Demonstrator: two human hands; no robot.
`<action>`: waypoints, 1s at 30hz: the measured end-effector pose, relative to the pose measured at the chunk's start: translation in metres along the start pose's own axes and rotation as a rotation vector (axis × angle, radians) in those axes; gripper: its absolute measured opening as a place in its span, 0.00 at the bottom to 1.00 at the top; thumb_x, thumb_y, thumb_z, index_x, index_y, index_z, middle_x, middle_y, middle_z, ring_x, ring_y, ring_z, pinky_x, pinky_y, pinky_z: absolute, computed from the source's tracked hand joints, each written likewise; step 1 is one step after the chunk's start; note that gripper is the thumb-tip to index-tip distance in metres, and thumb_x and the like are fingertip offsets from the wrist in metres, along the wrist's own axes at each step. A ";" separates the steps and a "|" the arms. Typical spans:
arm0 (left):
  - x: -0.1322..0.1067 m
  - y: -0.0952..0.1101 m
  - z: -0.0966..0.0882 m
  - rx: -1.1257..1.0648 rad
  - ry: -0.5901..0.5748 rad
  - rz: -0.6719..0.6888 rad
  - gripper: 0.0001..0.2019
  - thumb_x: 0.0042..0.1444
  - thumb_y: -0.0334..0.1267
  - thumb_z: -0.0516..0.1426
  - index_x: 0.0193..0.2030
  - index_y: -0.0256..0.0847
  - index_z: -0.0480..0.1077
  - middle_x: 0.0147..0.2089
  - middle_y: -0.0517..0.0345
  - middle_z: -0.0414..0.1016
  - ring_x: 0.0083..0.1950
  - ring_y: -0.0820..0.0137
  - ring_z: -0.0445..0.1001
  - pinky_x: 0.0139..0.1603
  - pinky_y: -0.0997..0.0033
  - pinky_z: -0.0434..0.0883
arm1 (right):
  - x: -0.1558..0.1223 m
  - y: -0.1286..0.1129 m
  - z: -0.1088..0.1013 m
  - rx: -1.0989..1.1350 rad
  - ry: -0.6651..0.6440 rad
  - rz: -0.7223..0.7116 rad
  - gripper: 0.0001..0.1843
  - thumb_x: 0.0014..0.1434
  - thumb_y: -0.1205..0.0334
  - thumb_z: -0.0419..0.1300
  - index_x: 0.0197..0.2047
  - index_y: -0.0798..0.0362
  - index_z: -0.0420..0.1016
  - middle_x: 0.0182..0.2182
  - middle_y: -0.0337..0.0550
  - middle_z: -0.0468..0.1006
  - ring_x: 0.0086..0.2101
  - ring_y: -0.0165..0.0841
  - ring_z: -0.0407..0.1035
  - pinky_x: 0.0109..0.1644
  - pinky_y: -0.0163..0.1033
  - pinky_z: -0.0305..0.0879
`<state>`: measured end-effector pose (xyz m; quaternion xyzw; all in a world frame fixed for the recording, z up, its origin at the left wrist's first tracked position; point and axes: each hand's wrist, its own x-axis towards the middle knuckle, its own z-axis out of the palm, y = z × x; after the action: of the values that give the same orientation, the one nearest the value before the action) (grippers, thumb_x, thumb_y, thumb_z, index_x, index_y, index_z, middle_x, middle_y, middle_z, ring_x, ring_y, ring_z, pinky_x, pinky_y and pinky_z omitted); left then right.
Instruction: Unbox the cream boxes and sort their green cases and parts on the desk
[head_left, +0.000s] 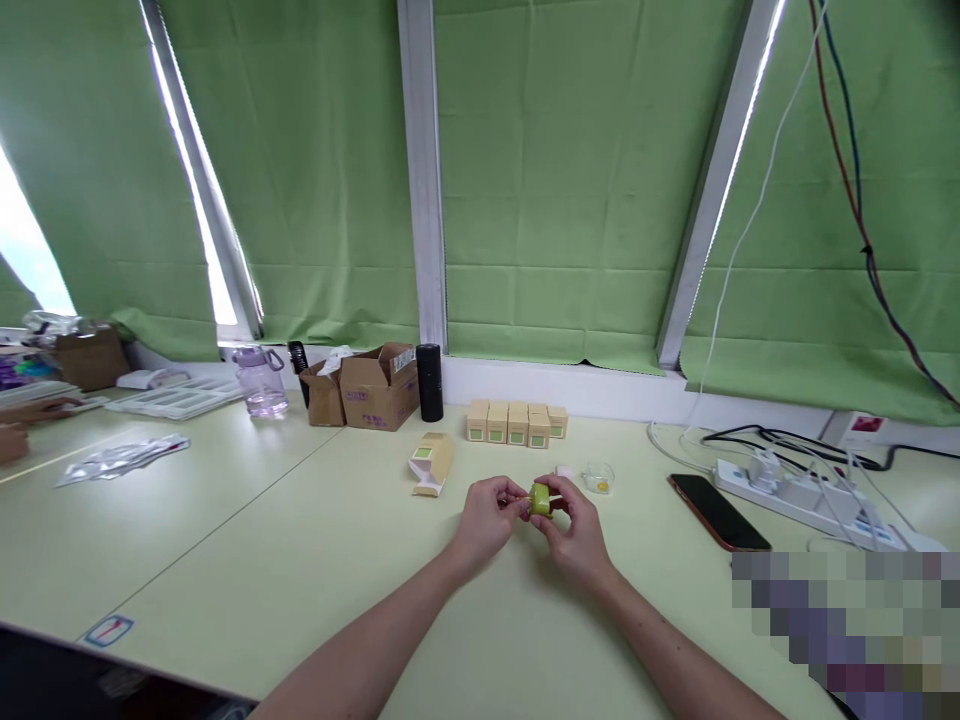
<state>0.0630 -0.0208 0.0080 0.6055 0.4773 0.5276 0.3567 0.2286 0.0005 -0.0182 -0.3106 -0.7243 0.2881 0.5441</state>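
Between my two hands, just above the table (360, 590), is a small yellow-green object (540, 499), rounded and shiny; its kind is too small to tell. My right hand (576, 530) grips it from the right with thumb and fingers. From the left, my left hand (487, 522) pinches at its side, where a small thin part seems to lie between the fingertips. Beyond my right hand stands a small clear container (599, 478) with a bit of yellow in it. An opened small carton (432, 464) lies to the left, its flap toward me.
Several small tan boxes (517, 424) stand in rows behind my hands. Cardboard boxes (379, 388), a black cylinder (430, 383) and a purple bottle (260, 382) line the back. Rightward lie a phone (720, 512) and a power strip (814, 505) with cables. Another person's hands (34, 420) are far left.
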 end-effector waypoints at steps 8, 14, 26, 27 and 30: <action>0.001 -0.003 0.000 -0.033 -0.009 -0.013 0.08 0.54 0.40 0.64 0.31 0.37 0.75 0.29 0.52 0.81 0.32 0.63 0.81 0.34 0.68 0.74 | -0.001 -0.001 0.001 0.012 0.009 0.015 0.19 0.57 0.64 0.64 0.52 0.49 0.74 0.46 0.47 0.79 0.41 0.40 0.75 0.45 0.46 0.76; 0.001 -0.004 -0.001 -0.024 -0.020 -0.023 0.06 0.53 0.38 0.63 0.29 0.38 0.74 0.28 0.54 0.80 0.32 0.64 0.81 0.34 0.69 0.73 | -0.001 0.000 0.002 0.043 -0.003 0.043 0.19 0.56 0.65 0.64 0.52 0.50 0.75 0.46 0.48 0.79 0.41 0.40 0.75 0.44 0.46 0.77; 0.002 -0.002 0.001 0.051 0.029 0.028 0.12 0.56 0.42 0.62 0.43 0.37 0.79 0.27 0.58 0.76 0.30 0.66 0.76 0.35 0.68 0.73 | 0.002 -0.002 0.003 0.214 -0.005 0.210 0.23 0.57 0.59 0.65 0.56 0.46 0.73 0.45 0.47 0.79 0.44 0.41 0.75 0.43 0.45 0.76; 0.002 -0.001 0.000 0.048 0.024 0.032 0.14 0.56 0.43 0.62 0.45 0.37 0.78 0.28 0.58 0.76 0.31 0.67 0.76 0.35 0.68 0.73 | 0.003 -0.002 0.003 0.262 -0.003 0.224 0.24 0.56 0.59 0.66 0.56 0.46 0.73 0.44 0.46 0.79 0.43 0.41 0.75 0.42 0.44 0.76; 0.002 0.000 -0.002 0.062 0.018 0.057 0.18 0.56 0.42 0.64 0.51 0.37 0.78 0.33 0.56 0.78 0.34 0.67 0.77 0.40 0.67 0.73 | 0.005 -0.001 0.003 0.382 0.002 0.238 0.26 0.53 0.58 0.69 0.56 0.46 0.73 0.43 0.45 0.78 0.42 0.39 0.75 0.42 0.43 0.77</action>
<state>0.0609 -0.0191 0.0090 0.6249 0.4793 0.5277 0.3184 0.2246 0.0036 -0.0148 -0.2854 -0.6142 0.4818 0.5561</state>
